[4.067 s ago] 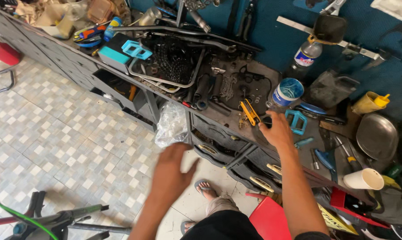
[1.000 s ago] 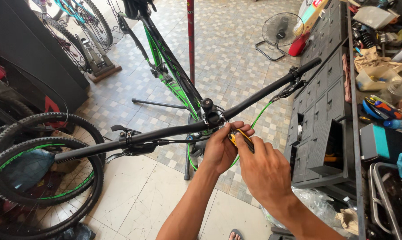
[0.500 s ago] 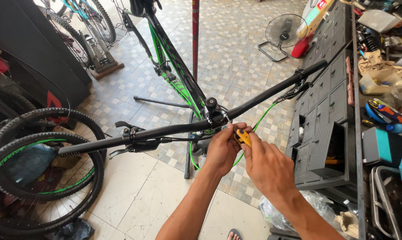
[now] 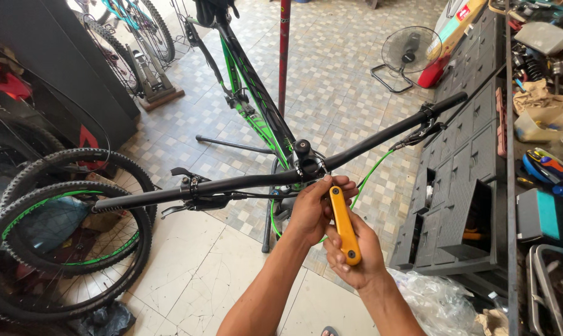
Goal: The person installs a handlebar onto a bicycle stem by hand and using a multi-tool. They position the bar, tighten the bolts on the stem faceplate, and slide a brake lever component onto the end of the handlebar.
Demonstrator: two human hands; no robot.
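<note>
A black and green bicycle hangs on a red repair stand pole, its black handlebar running across the view. My left hand cups the stem just below the bar. My right hand grips a yellow folding multi-tool, whose upper end points up at the stem clamp. Both hands touch each other near the stem. Brake levers sit on the left side and right side of the bar.
Loose knobby wheels lean at the left. A black drawer cabinet with a cluttered bench top runs along the right. A floor fan stands behind. A plastic bag lies at the cabinet's foot.
Four seconds ago I faced the bench, reaching toward tools. Since then I turned to the bicycle; the yellow tool now stands more upright in my right hand, its tip at the stem.
</note>
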